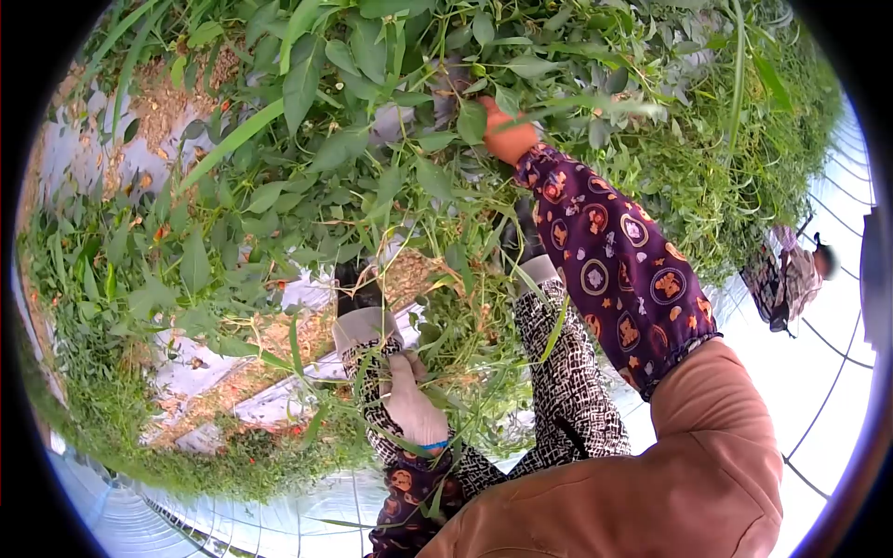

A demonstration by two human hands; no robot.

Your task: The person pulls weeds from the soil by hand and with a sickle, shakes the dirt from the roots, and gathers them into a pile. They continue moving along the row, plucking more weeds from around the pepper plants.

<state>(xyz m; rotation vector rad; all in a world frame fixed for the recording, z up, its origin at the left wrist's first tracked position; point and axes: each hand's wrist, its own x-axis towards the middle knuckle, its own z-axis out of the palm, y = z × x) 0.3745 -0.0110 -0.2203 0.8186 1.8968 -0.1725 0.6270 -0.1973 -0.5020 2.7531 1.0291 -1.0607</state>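
Observation:
My right hand [510, 138] reaches forward into leafy green plants [339, 139], low among the stems. Leaves cover its fingers, so what they touch is hidden. A dark purple patterned sleeve [619, 251] runs up that arm. My left hand [416, 402], in a pale glove with a blue cuff edge, hangs beside my left lower leg. Its fingers point downward and are curled together. Long grass blades [437, 484] lie around that wrist and sleeve; I cannot tell what the fingers hold.
My legs in black-and-white trousers [567, 381] stand among the plants. Grey ground sheeting [191, 363] and brown litter [256, 349] show between rows, with small red fruits scattered about. Another person [786, 274] is farther off at the right, near the translucent greenhouse wall [744, 372].

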